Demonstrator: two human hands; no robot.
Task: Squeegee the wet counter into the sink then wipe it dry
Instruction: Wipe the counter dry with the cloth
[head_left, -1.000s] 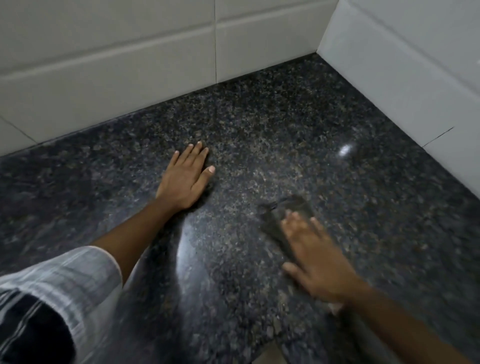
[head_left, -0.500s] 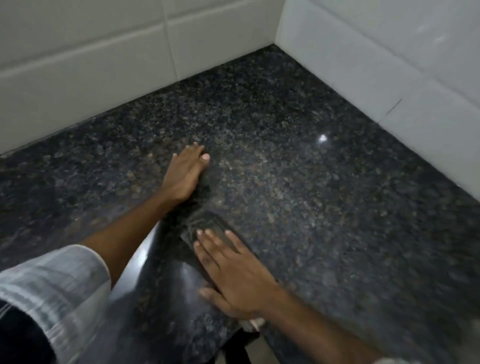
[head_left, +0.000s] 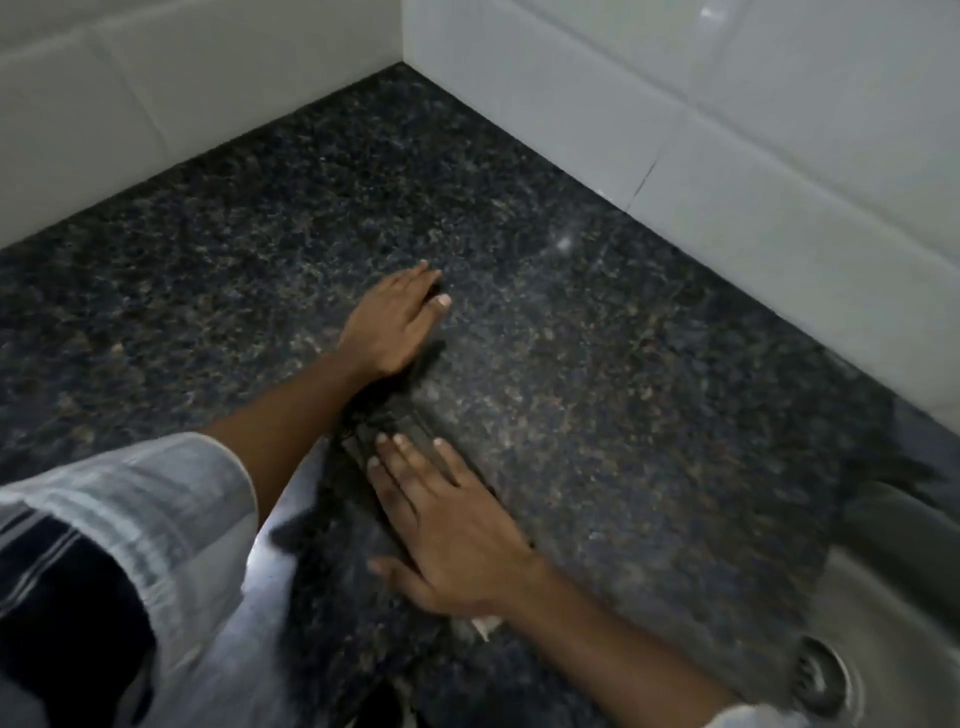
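Mostly hidden under the right hand (head_left: 457, 540), whose straight fingers pressed it flat at lower centre, the dark cloth (head_left: 384, 431) blurred into the counter (head_left: 597, 364), the left hand (head_left: 395, 322) flat above, the sink (head_left: 883, 623) cut off lower right.

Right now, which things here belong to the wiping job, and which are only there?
For the job:
- dark cloth under the right hand
- granite counter
- steel sink
- left hand, flat on the counter

Only there:
- white wall tiles
- sink drain

Dim, motion-blurred (small glare spot)
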